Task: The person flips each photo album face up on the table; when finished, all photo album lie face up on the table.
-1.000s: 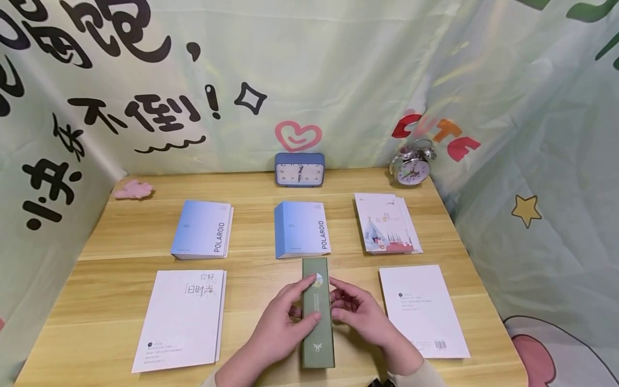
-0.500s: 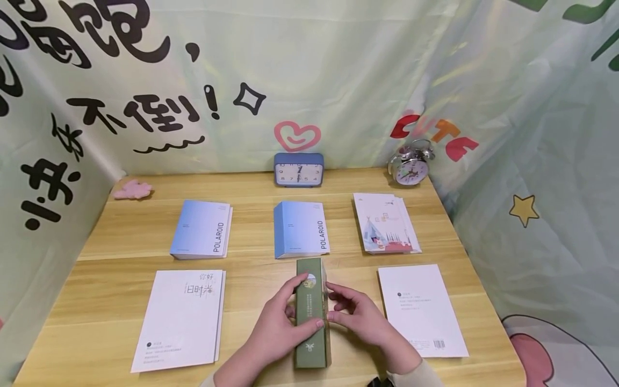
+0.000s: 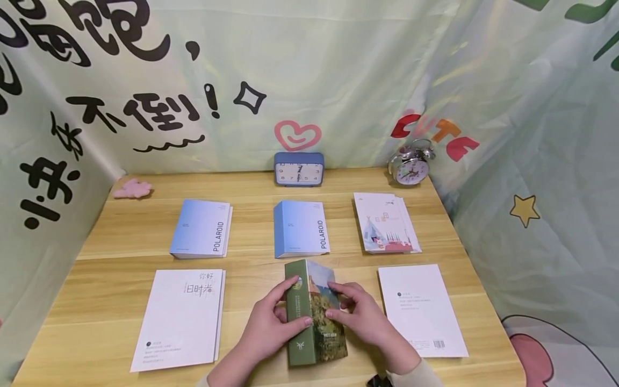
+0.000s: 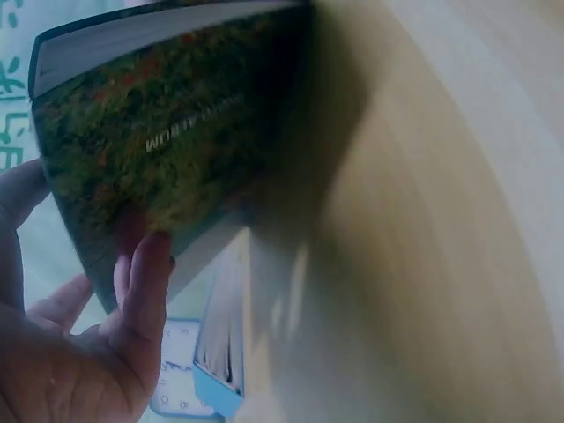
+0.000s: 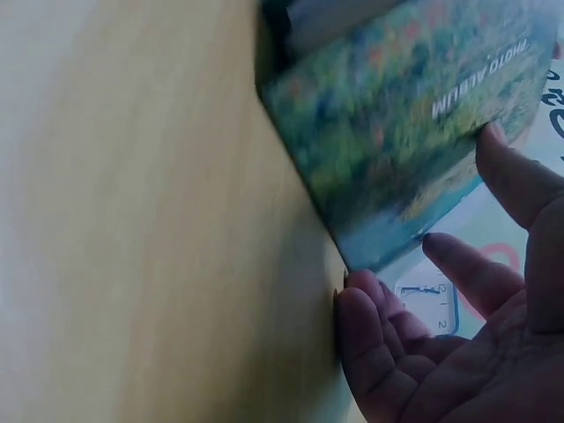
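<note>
In the head view a photo album (image 3: 325, 341) with a dark green spine and a landscape picture on its cover stands tilted at the table's front middle. My left hand (image 3: 268, 325) grips it from the spine side, thumb and forefinger lying on the green. The right hand (image 3: 365, 314) holds the opposite side, with its thumb on the picture cover. Both wrist views show the picture cover close up, lettered "PHOTO ALBUM", and the pale page edges of the album (image 4: 176, 132). In the right wrist view the thumb (image 5: 515, 181) presses the cover while other fingers lie along its edge.
Two blue Polaroid albums (image 3: 203, 228) and an album with a tent drawing (image 3: 387, 226) lie in a back row. White albums (image 3: 181, 317) flank the hands. Behind stand a blue clock (image 3: 300, 171), a silver alarm clock (image 3: 411, 169) and a pink object (image 3: 132, 189). Cloth walls enclose the table (image 3: 96, 301).
Both hands have turned the album: its spine has swung left, and the picture cover, hidden a second ago, now faces up on the right.
</note>
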The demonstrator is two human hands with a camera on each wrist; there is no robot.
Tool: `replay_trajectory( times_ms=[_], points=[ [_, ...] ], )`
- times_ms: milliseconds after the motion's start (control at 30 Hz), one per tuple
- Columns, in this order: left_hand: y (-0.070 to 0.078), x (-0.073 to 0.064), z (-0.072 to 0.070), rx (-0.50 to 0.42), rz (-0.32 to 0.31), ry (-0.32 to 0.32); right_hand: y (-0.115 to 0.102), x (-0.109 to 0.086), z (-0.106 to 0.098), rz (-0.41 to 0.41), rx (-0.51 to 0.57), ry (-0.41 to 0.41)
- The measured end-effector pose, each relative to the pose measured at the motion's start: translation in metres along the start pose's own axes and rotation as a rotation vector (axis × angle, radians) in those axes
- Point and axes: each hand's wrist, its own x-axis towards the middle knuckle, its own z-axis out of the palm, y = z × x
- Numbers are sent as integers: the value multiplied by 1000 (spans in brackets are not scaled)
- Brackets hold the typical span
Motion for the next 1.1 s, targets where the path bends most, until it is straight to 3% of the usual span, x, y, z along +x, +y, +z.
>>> replay_trajectory(
  times_ms=[133,233,333,367,533,867,1100],
  points=[
    [-7,1,-2,163,-6,95,-1,0,3,27,-85,40],
    [-14,1,-4,363,-48,166,-3,-2,6,47,-183,59],
    [-19,2,-6,495,-88,189,-5,-3,9,45,-249,64],
    [-20,2,-6,506,-94,184,-6,-3,10,42,-258,63],
    [-23,1,-9,378,-119,140,-8,-2,13,12,-280,41],
    [-20,-3,-14,346,-148,169,-10,-3,16,-32,-364,36],
    [-20,-4,-13,382,-162,225,-13,-2,16,-8,-282,-40]
  ],
)
